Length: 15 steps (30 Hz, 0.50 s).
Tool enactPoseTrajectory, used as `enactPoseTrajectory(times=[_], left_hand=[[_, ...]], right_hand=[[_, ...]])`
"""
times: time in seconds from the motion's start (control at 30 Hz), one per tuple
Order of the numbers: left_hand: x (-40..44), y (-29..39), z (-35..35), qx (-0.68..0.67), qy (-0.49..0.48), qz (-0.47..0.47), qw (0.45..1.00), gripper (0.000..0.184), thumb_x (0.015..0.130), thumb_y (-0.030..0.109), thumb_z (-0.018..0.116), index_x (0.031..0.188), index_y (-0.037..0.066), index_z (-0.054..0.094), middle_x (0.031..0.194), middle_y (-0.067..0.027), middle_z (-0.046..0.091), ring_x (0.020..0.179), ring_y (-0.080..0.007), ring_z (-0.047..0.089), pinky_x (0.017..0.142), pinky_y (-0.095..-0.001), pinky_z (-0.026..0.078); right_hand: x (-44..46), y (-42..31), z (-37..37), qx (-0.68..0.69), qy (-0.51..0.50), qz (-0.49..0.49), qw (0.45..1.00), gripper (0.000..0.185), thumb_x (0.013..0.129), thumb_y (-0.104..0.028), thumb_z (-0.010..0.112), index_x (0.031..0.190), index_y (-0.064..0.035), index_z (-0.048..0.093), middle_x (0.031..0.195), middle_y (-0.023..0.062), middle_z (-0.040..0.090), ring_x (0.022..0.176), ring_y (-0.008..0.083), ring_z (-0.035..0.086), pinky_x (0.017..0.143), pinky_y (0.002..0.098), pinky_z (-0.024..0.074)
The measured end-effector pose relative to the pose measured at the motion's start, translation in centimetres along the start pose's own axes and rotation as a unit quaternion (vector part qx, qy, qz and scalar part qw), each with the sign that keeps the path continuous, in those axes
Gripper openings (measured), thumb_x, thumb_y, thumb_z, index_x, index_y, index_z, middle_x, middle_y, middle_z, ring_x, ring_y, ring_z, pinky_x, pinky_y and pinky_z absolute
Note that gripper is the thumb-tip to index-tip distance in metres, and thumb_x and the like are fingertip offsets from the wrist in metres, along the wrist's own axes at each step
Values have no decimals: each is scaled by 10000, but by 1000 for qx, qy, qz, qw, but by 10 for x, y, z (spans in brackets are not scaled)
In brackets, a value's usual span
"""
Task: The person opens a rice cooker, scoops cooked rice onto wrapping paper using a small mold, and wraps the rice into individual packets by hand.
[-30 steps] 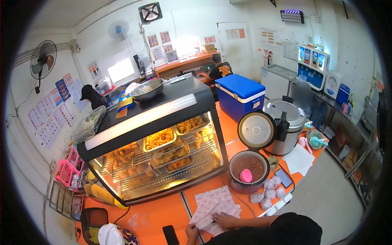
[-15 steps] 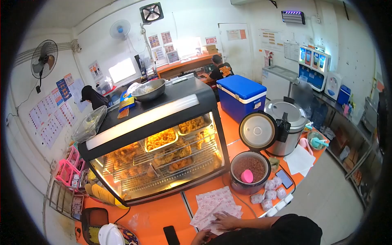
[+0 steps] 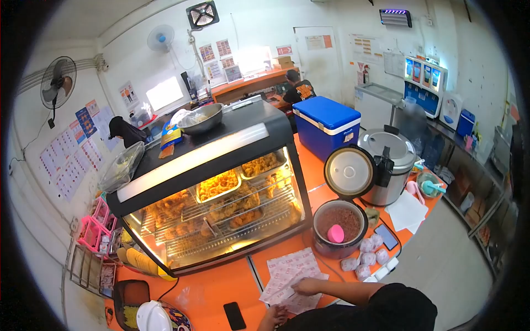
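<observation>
Printed paper sheets (image 3: 290, 271) lie overlapping on the orange table in front of me. My right hand (image 3: 307, 286) is over the sheets with its fingers drawn together at the paper; whether it grips a sheet is too small to tell. At the sheets' lower edge is my left hand (image 3: 274, 316), its fingers partly curled and nothing clear between them. Beyond the sheets stands an open cooker (image 3: 353, 216) of reddish-brown rice with a pink scoop (image 3: 335, 234) in it. Several wrapped bundles (image 3: 368, 257) sit to the right of the sheets.
A lit food warmer (image 3: 221, 212) fills the left of the table. A black phone (image 3: 234, 316) lies near the front edge. Behind are a blue cooler (image 3: 327, 128) and a large steel cooker (image 3: 395, 157). Two people are farther back, one (image 3: 299, 88) at a counter.
My right hand has gone from lying spread on the sheets to a drawn-together shape, slightly raised. My left hand moved off the sheets' left corner, then slightly right. The view shifted a little.
</observation>
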State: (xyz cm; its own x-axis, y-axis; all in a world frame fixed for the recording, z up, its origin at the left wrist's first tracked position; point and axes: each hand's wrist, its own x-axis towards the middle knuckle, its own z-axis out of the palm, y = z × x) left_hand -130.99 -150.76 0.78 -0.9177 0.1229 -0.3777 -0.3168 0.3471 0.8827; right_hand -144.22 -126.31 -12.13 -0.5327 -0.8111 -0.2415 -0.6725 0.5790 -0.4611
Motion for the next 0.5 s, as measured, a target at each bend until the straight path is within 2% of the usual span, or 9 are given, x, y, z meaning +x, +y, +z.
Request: enactPoseTrajectory(times=[0.07, 0.1, 0.13, 0.2, 0.3, 0.33, 0.43, 0.5], left_hand=[[37, -41, 13, 127, 233, -49, 963, 593, 897, 413, 733, 1328, 18, 635, 1241, -181, 679, 1101, -335, 647, 909, -443, 517], [52, -51, 19, 174, 297, -34, 938, 617, 860, 401, 784, 1312, 3, 650, 1249, -196, 684, 1107, -361, 650, 911, -467, 515], [58, -38, 17, 252, 233, 56, 938, 595, 862, 417, 774, 1298, 27, 664, 1232, -200, 683, 1100, -368, 647, 919, -482, 509], [62, -4, 11, 383, 104, 241, 886, 553, 866, 448, 754, 1270, 75, 691, 1197, -207, 681, 1086, -384, 640, 934, -511, 496], [106, -38, 20, 440, 38, 194, 876, 544, 863, 491, 739, 1265, 126, 710, 1145, -192, 705, 1068, -384, 648, 962, -529, 478], [119, -39, 19, 451, 3, 92, 888, 491, 863, 478, 717, 1221, 142, 730, 1175, -164, 733, 1112, -368, 668, 979, -517, 488], [133, -48, 9, 345, -11, 46, 937, 501, 859, 487, 709, 1196, 118, 743, 1118, -171, 749, 1082, -372, 693, 948, -484, 525], [132, -48, 2, 340, 22, 51, 939, 499, 858, 475, 716, 1203, 114, 739, 1130, -181, 744, 1078, -368, 697, 929, -467, 541]], right_hand=[[-2, -21, -43, 0, -39, 21, 999, 287, 936, -279, 572, 1066, -57, 699, 1153, 188, 707, 1058, 383, 678, 922, 517, 530], [-4, -29, -62, -1, -59, 31, 998, 280, 925, -273, 576, 1049, -57, 705, 1060, 186, 733, 982, 391, 700, 870, 515, 546], [-1, -27, -63, -5, -40, 25, 999, 271, 918, -267, 579, 1034, -61, 711, 1008, 188, 728, 952, 395, 700, 846, 517, 546], [13, -24, -61, -10, 1, 6, 1000, 254, 905, -257, 583, 1005, -69, 722, 905, 191, 720, 892, 403, 700, 800, 521, 547], [28, -19, -57, 6, -2, 8, 1000, 261, 888, -258, 602, 1020, -74, 732, 944, 197, 722, 915, 406, 698, 801, 521, 545], [36, -16, -55, 13, -35, 52, 998, 270, 872, -240, 618, 1059, -90, 741, 977, 193, 732, 935, 400, 702, 810, 510, 546], [30, -1, -55, 73, 25, 109, 991, 289, 845, -225, 640, 1080, -93, 745, 997, 191, 740, 967, 387, 706, 844, 506, 543], [19, 15, -58, 98, 46, 140, 984, 307, 837, -164, 637, 1122, -109, 737, 1073, 166, 741, 1036, 358, 702, 868, 492, 542]])
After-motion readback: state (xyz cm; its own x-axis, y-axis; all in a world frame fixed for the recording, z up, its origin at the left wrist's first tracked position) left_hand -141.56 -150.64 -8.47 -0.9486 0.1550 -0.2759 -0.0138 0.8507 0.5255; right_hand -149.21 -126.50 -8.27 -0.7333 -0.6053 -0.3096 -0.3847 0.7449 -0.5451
